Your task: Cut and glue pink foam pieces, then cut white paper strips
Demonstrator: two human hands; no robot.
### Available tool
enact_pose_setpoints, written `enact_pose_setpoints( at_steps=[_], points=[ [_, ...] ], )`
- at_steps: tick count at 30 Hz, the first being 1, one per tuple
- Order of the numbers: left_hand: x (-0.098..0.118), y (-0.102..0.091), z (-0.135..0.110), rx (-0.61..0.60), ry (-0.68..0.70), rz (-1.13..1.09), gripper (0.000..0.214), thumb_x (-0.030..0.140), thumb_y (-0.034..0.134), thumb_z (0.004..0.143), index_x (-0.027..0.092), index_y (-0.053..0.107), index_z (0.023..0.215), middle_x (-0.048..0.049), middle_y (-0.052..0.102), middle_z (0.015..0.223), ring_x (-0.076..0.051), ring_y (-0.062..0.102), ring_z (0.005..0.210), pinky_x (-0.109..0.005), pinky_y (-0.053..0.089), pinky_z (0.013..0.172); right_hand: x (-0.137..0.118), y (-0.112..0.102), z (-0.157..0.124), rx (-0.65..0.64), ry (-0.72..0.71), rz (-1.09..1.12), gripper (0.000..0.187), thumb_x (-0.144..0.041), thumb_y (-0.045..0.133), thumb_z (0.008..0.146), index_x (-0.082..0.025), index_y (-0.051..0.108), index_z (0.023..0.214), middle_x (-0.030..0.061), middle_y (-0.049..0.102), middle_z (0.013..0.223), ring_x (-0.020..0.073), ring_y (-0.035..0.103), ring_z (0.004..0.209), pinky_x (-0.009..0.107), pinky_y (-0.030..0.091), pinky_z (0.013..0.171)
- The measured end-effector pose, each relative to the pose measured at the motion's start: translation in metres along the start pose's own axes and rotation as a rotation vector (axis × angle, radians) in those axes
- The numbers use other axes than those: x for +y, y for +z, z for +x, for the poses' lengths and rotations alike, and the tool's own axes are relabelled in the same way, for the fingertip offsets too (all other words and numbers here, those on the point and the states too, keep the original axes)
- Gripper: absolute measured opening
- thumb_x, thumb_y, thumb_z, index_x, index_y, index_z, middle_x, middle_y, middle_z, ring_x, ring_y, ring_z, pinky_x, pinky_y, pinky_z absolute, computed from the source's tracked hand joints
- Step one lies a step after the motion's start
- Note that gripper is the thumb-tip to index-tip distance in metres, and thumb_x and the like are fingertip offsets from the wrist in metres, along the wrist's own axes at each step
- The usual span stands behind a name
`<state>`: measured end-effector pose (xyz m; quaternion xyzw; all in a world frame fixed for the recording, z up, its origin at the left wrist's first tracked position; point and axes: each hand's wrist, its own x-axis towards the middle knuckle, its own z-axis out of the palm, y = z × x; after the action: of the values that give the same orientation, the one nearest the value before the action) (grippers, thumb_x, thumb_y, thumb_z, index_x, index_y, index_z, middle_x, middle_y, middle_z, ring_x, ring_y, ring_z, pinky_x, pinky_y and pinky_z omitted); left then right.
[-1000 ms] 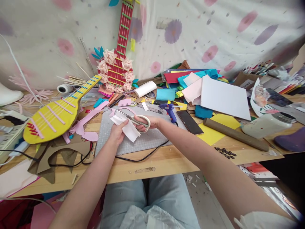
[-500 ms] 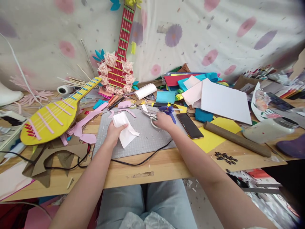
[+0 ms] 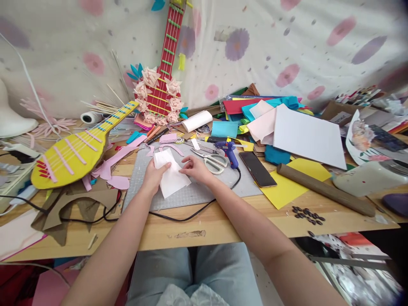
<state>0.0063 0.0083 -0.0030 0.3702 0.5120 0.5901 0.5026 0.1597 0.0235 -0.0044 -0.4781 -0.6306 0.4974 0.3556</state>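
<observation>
A white sheet of paper (image 3: 174, 180), slightly creased, is held over the grey cutting mat (image 3: 140, 195). My left hand (image 3: 153, 176) is closed on its left side, thumb on top. At the right edge of the sheet, my right hand (image 3: 196, 169) is closed, with thumb and fingertips pinching the paper. Scissors with pale handles (image 3: 215, 163) lie on the mat just beyond my right hand. Beside them rests a blue glue gun (image 3: 228, 151), its black cord running toward the table's front. Pink paper scraps (image 3: 172, 148) lie behind the sheet.
To the left is a yellow paper-covered instrument (image 3: 68, 159); a red one (image 3: 159, 95) with paper flowers leans behind. A phone (image 3: 257, 168), yellow sheet (image 3: 287, 191), brown tube (image 3: 325, 189), white jar (image 3: 366, 176) and black beads (image 3: 307, 216) lie right. Brown cardboard scraps (image 3: 79, 208) lie left.
My right hand has let go of the scissors, leaving them on the mat, and moved left to the paper. The sheet now looks more spread out in my left hand.
</observation>
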Motion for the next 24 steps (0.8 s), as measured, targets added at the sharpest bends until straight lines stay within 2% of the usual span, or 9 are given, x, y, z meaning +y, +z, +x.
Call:
enact_pose_setpoints(
  at_steps=[5, 6, 8, 10, 12, 14, 16, 18, 24],
  points=[
    [0.019, -0.035, 0.026, 0.160, 0.097, 0.204, 0.036, 0.021, 0.071, 0.061, 0.018, 0.055, 0.094, -0.0072, 0.063, 0.097, -0.025, 0.060, 0.087, -0.041, 0.049, 0.075, 0.005, -0.014, -0.002, 0.002, 0.066, 0.184, 0.032, -0.021, 0.068, 0.060, -0.018, 0.047, 0.084, -0.0056, 0.054, 0.059, 0.0076, 0.049, 0.051, 0.021, 0.038, 0.050],
    [0.026, -0.047, 0.033, 0.267, 0.177, 0.385, 0.040, 0.020, 0.071, 0.060, 0.017, 0.054, 0.097, -0.0085, 0.061, 0.102, -0.028, 0.057, 0.097, -0.044, 0.047, 0.081, 0.005, -0.016, -0.003, 0.003, 0.083, 0.198, 0.033, -0.021, 0.068, 0.060, -0.018, 0.046, 0.084, -0.0056, 0.054, 0.059, 0.0075, 0.049, 0.050, 0.021, 0.038, 0.049],
    [0.040, -0.066, 0.043, 0.403, 0.240, 0.532, 0.064, 0.005, 0.076, 0.045, 0.014, 0.051, 0.104, -0.0137, 0.049, 0.123, -0.036, 0.031, 0.125, -0.052, 0.026, 0.101, 0.004, -0.019, -0.007, 0.002, 0.112, 0.221, 0.034, -0.020, 0.068, 0.060, -0.018, 0.046, 0.086, -0.0057, 0.053, 0.059, 0.0073, 0.048, 0.048, 0.021, 0.037, 0.048],
    [0.048, -0.071, 0.044, 0.514, 0.429, 0.860, 0.079, 0.008, 0.076, 0.047, 0.012, 0.042, 0.118, -0.0169, 0.038, 0.132, -0.036, 0.020, 0.130, -0.055, 0.015, 0.105, 0.004, -0.018, -0.008, -0.005, 0.115, 0.242, 0.035, -0.021, 0.067, 0.060, -0.018, 0.045, 0.087, -0.0060, 0.053, 0.059, 0.0073, 0.048, 0.049, 0.022, 0.038, 0.049],
    [0.048, -0.058, 0.035, 0.432, 0.600, 0.962, 0.069, 0.015, 0.070, 0.060, 0.011, 0.040, 0.122, -0.0162, 0.037, 0.132, -0.032, 0.023, 0.129, -0.053, 0.014, 0.106, 0.005, -0.016, -0.009, -0.011, 0.079, 0.263, 0.035, -0.021, 0.067, 0.061, -0.018, 0.045, 0.088, -0.0064, 0.052, 0.059, 0.0075, 0.048, 0.051, 0.022, 0.039, 0.051],
    [0.040, -0.031, 0.020, 0.169, 0.726, 0.893, 0.051, 0.016, 0.064, 0.068, 0.013, 0.047, 0.116, -0.0129, 0.044, 0.127, -0.026, 0.032, 0.125, -0.044, 0.020, 0.106, 0.005, -0.015, -0.008, -0.003, 0.019, 0.283, 0.036, -0.022, 0.067, 0.060, -0.018, 0.045, 0.088, -0.0068, 0.052, 0.060, 0.0074, 0.049, 0.054, 0.022, 0.039, 0.054],
    [0.026, -0.003, 0.004, -0.198, 0.728, 0.747, 0.036, 0.018, 0.063, 0.071, 0.017, 0.056, 0.107, -0.0098, 0.050, 0.123, -0.023, 0.040, 0.121, -0.038, 0.024, 0.106, 0.005, -0.014, -0.009, 0.009, -0.033, 0.305, 0.037, -0.024, 0.067, 0.059, -0.018, 0.046, 0.089, -0.0073, 0.051, 0.061, 0.0070, 0.049, 0.056, 0.021, 0.039, 0.056],
    [0.010, 0.017, -0.007, -0.412, 0.616, 0.586, 0.038, 0.022, 0.064, 0.070, 0.022, 0.057, 0.108, -0.0069, 0.052, 0.124, -0.022, 0.042, 0.121, -0.036, 0.027, 0.104, 0.005, -0.014, -0.009, 0.011, -0.059, 0.338, 0.038, -0.025, 0.067, 0.059, -0.019, 0.046, 0.089, -0.0072, 0.051, 0.063, 0.0067, 0.048, 0.057, 0.021, 0.038, 0.057],
    [-0.018, 0.028, -0.017, -0.386, 0.205, 0.174, 0.048, 0.027, 0.070, 0.064, 0.022, 0.056, 0.110, -0.0069, 0.063, 0.107, -0.021, 0.058, 0.101, -0.033, 0.042, 0.089, 0.000, -0.012, -0.008, 0.031, -0.085, 0.455, 0.041, -0.028, 0.070, 0.055, -0.018, 0.047, 0.087, -0.0058, 0.053, 0.067, 0.0066, 0.050, 0.059, 0.022, 0.040, 0.058]
  ],
)
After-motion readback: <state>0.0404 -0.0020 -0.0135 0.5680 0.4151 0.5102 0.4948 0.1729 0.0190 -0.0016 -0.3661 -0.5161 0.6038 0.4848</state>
